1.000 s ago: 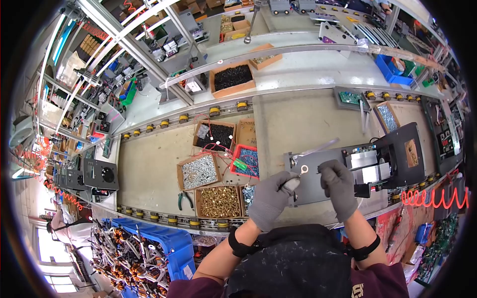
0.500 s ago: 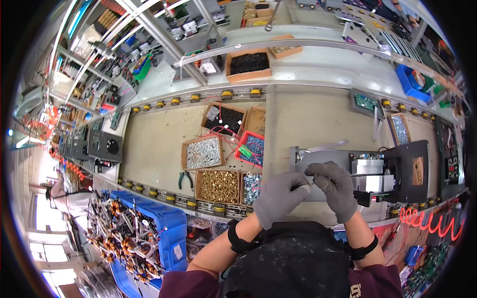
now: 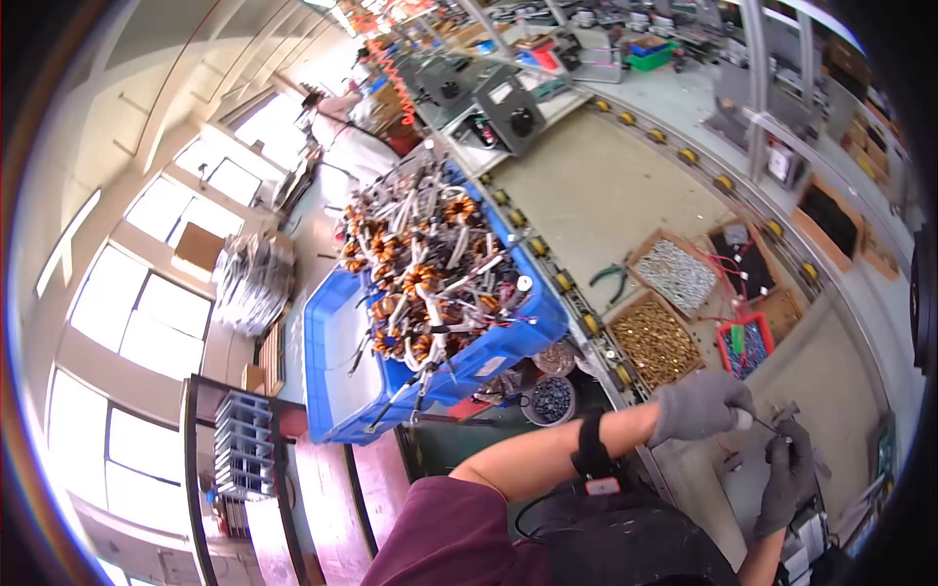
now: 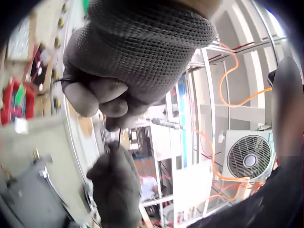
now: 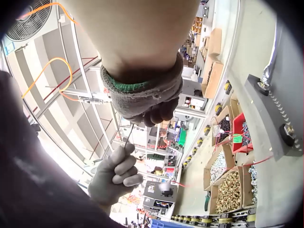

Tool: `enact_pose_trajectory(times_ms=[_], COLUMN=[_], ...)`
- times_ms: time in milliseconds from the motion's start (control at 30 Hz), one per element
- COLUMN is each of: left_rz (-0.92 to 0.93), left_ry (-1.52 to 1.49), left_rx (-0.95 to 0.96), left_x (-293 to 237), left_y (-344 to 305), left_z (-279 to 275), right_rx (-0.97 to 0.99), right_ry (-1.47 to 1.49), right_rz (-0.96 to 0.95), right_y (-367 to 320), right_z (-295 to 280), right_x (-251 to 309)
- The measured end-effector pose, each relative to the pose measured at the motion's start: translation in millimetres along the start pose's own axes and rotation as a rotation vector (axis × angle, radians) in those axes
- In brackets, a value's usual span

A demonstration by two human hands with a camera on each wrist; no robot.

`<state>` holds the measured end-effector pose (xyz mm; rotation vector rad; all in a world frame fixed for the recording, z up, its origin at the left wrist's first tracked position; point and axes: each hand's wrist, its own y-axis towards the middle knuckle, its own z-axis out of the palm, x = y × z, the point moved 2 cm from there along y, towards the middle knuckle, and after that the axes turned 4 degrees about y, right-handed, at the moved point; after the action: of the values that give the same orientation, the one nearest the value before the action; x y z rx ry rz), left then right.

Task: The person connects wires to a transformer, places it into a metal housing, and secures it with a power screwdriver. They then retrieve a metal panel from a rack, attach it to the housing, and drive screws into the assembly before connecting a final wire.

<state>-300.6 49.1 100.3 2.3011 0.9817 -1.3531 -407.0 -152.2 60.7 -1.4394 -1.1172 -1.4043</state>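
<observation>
Both hands wear grey gloves and are held close to each other over the workbench. My left hand (image 3: 699, 408) pinches one end of a thin dark strand (image 5: 129, 136), its fingers curled. Facing it, my right hand (image 3: 789, 479) grips the strand's other end, and in the right wrist view a short slightly bent length spans the gap between the gloves. Both ends are hidden in the fingers, and I cannot tell whether it is a wire or a tie. Below the hands lies a flat dark grey plate (image 4: 38, 199).
Beside my left hand are a box of brass-coloured fasteners (image 3: 655, 337), a box of silver ones (image 3: 674, 276), a red bin (image 3: 769, 332) and green-handled pliers (image 3: 608, 281). A blue crate (image 3: 532, 317) piled with wired copper coils (image 3: 420, 278) stands off the bench's side. Another person (image 3: 342, 137) is farther off.
The head view has swung far to the left. The hands, apart a second ago, have come together with the strand between them. The ring-shaped metal piece seen at the left fingertips is now hidden.
</observation>
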Motion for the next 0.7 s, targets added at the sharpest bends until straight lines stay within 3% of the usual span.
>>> enact_pose_trajectory(times_ms=[67, 133, 200, 233, 267, 300, 333, 367, 400, 433, 467, 500, 533, 567, 667, 700], left_rz=[-0.111, -0.221, -0.210, -0.192, -0.070, 0.046, 0.020, -0.293, -0.543, -0.872, -1.232, -1.373, -1.403, -1.374, -1.283, -1.287], left_ry=[0.297, 0.490, 0.569, 0.647, 0.725, 0.803, 0.829, 0.741, 0.836, 1.002, 0.938, 0.864, 0.768, 0.647, 0.482, 0.549], left_rx=[-0.056, 0.042, 0.041, 0.060, -0.088, -0.247, -0.378, -0.412, -0.474, -0.373, -0.168, -0.154, -0.058, -0.080, -0.269, -0.292], left_x=[-10, 3, 13, 17, 21, 31, 41, 43, 79, 92, 115, 158, 195, 215, 241, 235], left_y=[-28, -45, -63, -70, -87, -115, -137, -163, -185, -214, -241, -274, -297, -308, -318, -316], left_z=[-64, -113, -138, -148, -176, -227, -269, -312, -346, -383, -405, -410, -408, -400, -390, -387], right_rx=[-0.024, 0.013, 0.039, 0.073, 0.115, 0.013, 0.023, -0.023, -0.077, -0.123, -0.128, -0.147, -0.168, -0.183, -0.240, -0.247], right_ry=[-0.013, -0.049, -0.075, -0.106, -0.139, -0.010, -0.009, 0.032, 0.048, 0.069, 0.077, 0.048, 0.017, 0.002, -0.030, -0.038], right_rz=[0.024, 0.030, 0.042, -0.043, -0.133, -0.035, -0.037, -0.007, 0.018, 0.012, 0.008, 0.031, 0.054, 0.062, 0.066, 0.072], right_y=[10, 24, 34, 38, 45, 67, 79, 90, 107, 111, 113, 114, 114, 114, 113, 113], right_z=[17, 40, 68, 77, 96, 117, 118, 116, 110, 114, 114, 108, 102, 97, 97, 100], right_x=[1, -9, -12, -12, -10, -30, -39, -47, -55, -60, -63, -65, -66, -67, -56, -53])
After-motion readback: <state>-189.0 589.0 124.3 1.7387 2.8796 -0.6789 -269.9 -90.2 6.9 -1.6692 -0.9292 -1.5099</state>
